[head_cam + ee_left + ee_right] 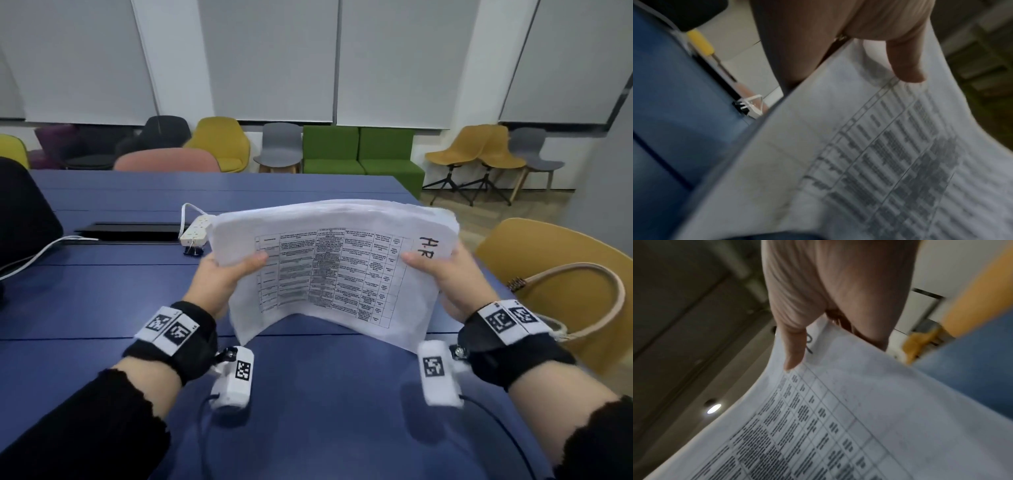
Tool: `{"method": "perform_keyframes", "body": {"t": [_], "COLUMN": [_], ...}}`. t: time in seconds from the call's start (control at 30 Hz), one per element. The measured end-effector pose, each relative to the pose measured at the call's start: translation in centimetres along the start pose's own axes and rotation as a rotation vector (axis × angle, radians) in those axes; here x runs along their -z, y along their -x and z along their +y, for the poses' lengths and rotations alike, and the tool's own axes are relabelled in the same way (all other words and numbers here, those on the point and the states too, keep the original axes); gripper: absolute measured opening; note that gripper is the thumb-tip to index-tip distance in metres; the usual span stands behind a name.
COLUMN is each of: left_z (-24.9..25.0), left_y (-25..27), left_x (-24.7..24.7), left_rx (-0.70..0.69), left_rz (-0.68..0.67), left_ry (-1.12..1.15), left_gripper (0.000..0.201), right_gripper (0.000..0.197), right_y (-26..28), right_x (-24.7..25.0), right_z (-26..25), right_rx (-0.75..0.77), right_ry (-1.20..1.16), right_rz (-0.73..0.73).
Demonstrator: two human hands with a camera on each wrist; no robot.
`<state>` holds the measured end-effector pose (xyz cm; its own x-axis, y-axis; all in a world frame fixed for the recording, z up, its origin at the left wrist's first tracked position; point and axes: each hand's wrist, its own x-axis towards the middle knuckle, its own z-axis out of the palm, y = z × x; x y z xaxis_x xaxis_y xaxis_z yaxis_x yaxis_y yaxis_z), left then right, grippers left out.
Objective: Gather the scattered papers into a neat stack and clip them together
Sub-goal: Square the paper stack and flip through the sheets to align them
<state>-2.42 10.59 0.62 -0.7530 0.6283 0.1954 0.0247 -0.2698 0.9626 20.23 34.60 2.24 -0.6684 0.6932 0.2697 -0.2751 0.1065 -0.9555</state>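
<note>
— Blue table [102,291] first; where's the paper?
— Lifted above its near right part, the stack of papers [329,267] sags in the middle: light, floppy, sheets likely to slide.
— Hands?
— Left hand [226,274] and right hand [445,277] pinch opposite short edges, thumbs on top.
— The binder clip [193,251]?
— Untouched, mid-table beside the power strip [197,228].

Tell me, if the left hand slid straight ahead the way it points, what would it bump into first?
Probably the black binder clip, lying on the blue table just beyond the left hand, with the white power strip right behind it. Depth is uncertain: the hand holds the papers above the table.
</note>
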Motion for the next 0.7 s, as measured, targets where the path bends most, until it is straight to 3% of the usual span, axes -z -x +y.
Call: {"method": "perform_keyframes", "body": {"t": [0.07,0.23,0.33,0.43,0.6,0.7], "left_z": [-0.7,0.7,1.3,0.6,0.7,1.0], "left_y": [0.0,-0.5,-0.4,-0.3,-0.7,-0.3], "left_x": [-0.3,0.8,1.6,1.0,0.2,0.4], "left_rx": [-0.008,-0.096,-0.074,-0.029,0.000,-0.033], "left_rz": [0.047,-0.016,-0.123,-0.128,-0.141,-0.113], "left_ry": [-0.072,-0.042,-0.024,-0.060,-0.029,-0.039], "left_gripper": [0.055,0.052,0.070,0.090,0.088,0.094], "right_gripper": [0.092,0.054,0.063,0.078,0.065,0.046], "right_y": [0.0,-0.4,-0.2,0.3,0.3,0.6], "right_x": [-0.3,0.4,1.7,1.7,1.6,2.3], "right_z": [1.3,-0.3,-0.6,0.7,0.8,0.5], "right_rx": [-0.063,0.084,0.101,0.018,0.041,0.055], "right_ry": [-0.072,-0.066,-0.083,-0.062,-0.082,-0.087], "right_rz": [0.005,0.020,-0.052,-0.101,-0.051,-0.082]}}
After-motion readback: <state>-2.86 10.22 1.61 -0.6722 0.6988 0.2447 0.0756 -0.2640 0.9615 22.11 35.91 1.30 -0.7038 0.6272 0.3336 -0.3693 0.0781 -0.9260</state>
